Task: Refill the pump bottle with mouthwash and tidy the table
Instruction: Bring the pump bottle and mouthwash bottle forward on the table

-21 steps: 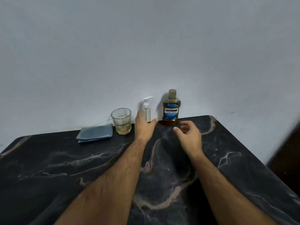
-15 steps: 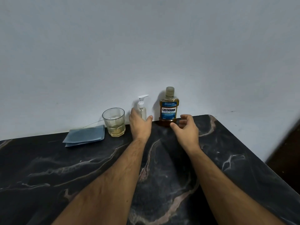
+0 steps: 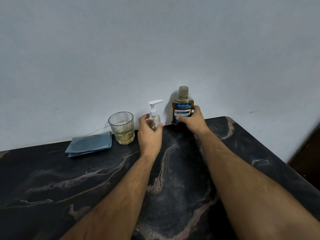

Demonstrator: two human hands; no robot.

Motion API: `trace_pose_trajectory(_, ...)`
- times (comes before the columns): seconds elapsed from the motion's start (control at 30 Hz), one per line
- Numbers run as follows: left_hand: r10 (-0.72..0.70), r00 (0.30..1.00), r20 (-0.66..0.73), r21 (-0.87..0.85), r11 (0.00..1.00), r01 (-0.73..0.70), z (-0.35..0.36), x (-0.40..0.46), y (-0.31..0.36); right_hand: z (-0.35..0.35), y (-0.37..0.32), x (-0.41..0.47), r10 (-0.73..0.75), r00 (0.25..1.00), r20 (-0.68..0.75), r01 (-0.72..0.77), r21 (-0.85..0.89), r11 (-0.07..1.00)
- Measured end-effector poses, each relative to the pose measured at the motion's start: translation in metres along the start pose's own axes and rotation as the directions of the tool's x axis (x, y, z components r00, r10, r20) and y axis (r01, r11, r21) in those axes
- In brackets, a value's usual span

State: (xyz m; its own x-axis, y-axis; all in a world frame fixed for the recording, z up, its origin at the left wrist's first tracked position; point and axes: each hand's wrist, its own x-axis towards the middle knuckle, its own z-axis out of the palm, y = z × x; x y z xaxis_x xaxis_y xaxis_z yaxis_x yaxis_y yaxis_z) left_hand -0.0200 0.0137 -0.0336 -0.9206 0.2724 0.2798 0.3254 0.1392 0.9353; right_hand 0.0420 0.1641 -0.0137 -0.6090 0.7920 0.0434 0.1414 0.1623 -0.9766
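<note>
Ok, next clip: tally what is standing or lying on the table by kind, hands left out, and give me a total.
Bottles: 2, the pump bottle and the mouthwash bottle
Drinking glasses: 1, the glass with a little yellowish liquid
Cloths: 1, the folded blue cloth
Total: 4

We see a black table (image 3: 69,179) veined tan, a grey-blue cloth (image 3: 89,144), and an amber mouthwash bottle (image 3: 182,108) labelled blue.
</note>
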Motion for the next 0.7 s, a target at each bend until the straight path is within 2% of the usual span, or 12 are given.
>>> trace_pose_trajectory(0.23, -0.048, 0.998, 0.049, -0.047, 0.998, 0.051, -0.043, -0.040, 0.014, -0.006, -0.003, -0.046, 0.002, 1.000, -0.013, -0.004, -0.128, 0.992)
trace_pose_trajectory(0.7, -0.072, 0.982, 0.172, 0.030, 0.997, 0.068, -0.161, -0.194, 0.049, -0.052, -0.022, -0.266, -0.095, 0.994, 0.057, 0.099, -0.070, 0.993)
